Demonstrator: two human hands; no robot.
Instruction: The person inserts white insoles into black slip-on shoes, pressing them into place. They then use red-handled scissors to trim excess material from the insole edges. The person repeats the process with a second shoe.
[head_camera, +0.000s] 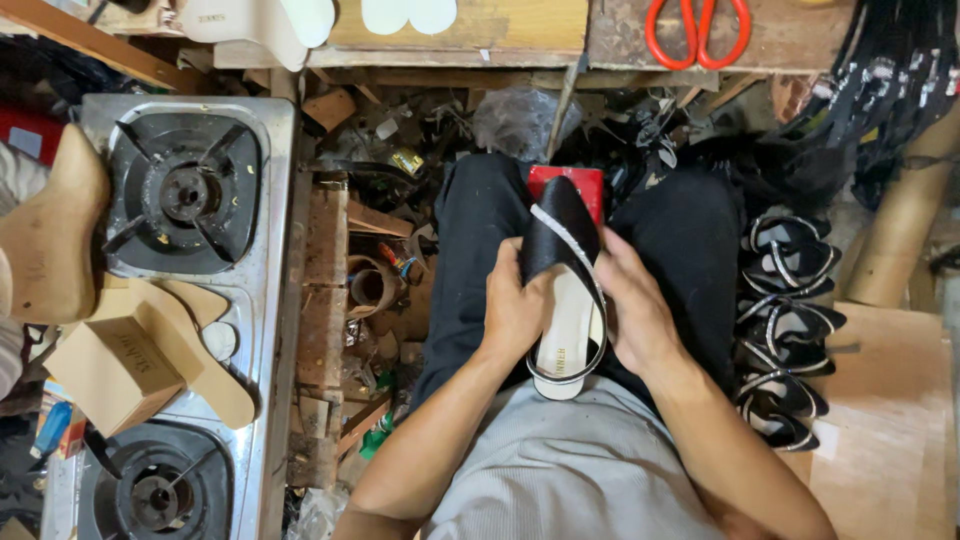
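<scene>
Our left hand (515, 310) and right hand (635, 310) wrap their fingers closed around a black slingback shoe (562, 290) held over our lap. A loose grip could drop it into the floor clutter (385, 270) beside the gas stove (190, 200).

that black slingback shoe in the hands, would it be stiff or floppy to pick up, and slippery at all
The shoe probably keeps its shape: the flat pale insole looks rigid. Its thin heel strap looks likely to flop. The shiny black upper may be slick, which may be why both the left hand and right hand grip it.
</scene>
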